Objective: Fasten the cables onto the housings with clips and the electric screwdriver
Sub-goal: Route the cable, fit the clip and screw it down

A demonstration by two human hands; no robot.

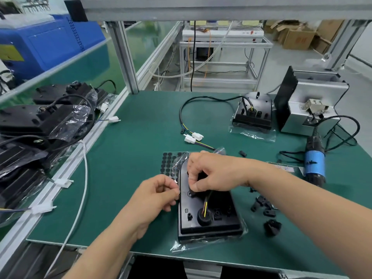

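The black housing is lying on the green table. The left hand is curling at its left edge; I cannot tell what it is holding. The right hand is pinching a small clip on the housing. Farther right, the electric screwdriver is lying flat.

The right hand hides the housing top (its clip mostly too); left hand contents unclear

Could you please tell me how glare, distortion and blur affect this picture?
Head view: wide-angle distortion splays the aluminium posts outward; glare streaks the plastic bags on the stacked housings; lighting even, shadows faint; the clip under the right hand looks soft.
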